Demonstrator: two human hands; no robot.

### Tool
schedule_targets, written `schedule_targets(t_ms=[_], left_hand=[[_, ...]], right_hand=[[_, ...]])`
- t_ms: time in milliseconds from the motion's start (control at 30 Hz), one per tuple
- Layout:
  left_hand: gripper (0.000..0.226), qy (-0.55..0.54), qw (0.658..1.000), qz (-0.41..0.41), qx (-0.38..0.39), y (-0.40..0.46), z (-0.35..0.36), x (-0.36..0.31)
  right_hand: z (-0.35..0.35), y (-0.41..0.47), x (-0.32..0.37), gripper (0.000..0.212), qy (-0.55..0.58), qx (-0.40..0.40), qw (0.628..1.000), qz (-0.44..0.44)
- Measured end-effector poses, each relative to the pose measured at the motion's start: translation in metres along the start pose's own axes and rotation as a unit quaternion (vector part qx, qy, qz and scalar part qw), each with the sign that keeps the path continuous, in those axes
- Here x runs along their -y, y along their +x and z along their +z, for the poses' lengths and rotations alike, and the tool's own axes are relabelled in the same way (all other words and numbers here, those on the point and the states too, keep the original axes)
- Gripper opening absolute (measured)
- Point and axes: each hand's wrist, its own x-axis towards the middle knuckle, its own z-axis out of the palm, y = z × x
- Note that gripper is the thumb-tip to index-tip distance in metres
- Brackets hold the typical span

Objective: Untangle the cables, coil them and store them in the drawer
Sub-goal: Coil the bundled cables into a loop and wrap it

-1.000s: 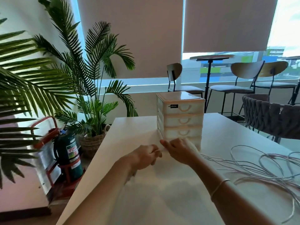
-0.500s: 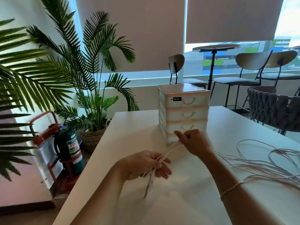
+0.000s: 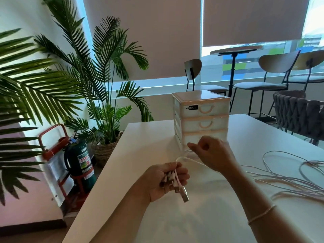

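Note:
My left hand (image 3: 163, 181) is shut on a bunch of white cable ends, and their USB plugs (image 3: 183, 194) hang out below my fingers. From that bunch a loop of cable (image 3: 188, 157) runs up to my right hand (image 3: 213, 154), which pinches it just in front of the drawer unit. The remaining white cables (image 3: 287, 181) trail in tangled loops across the table to the right. The small white plastic drawer unit (image 3: 201, 118) stands on the white table (image 3: 143, 155) behind my hands, with all visible drawers closed.
A grey woven chair (image 3: 301, 113) stands at the table's right side. A potted palm (image 3: 105, 109) and a green fire extinguisher (image 3: 80, 163) on a red stand sit on the floor to the left. Stools and a high table (image 3: 235, 51) line the window.
My left hand has dropped towards me and turned palm up with the plugs hanging out. My right hand has lifted a loop of cable in front of the drawers.

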Motion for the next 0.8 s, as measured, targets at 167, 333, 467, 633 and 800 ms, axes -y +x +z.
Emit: schedule_targets(t_ms=[167,333,467,633,800], left_hand=[[0.027,-0.009,1.000,0.017,-0.024,0.003,0.006,0.002],[0.026,-0.055,0.997,0.037,-0.033,0.006,0.002,0.001],[0.034,-0.053,0.996,0.058,-0.044,0.003,0.007,0.000],[0.032,-0.030,0.992,0.106,-0.065,0.000,0.010,-0.002],[0.029,-0.010,0.990,0.125,-0.057,0.001,0.007,0.000]], right_hand=[[-0.012,-0.021,0.035,0.030,-0.026,0.415,0.908,0.058],[-0.001,-0.022,0.027,0.027,-0.063,0.431,0.897,0.079],[0.002,-0.025,0.021,0.016,0.050,0.449,0.885,0.107],[-0.002,-0.022,0.022,0.019,0.287,0.451,0.829,0.161],[0.005,-0.026,0.027,0.005,0.330,0.411,0.819,0.228]])
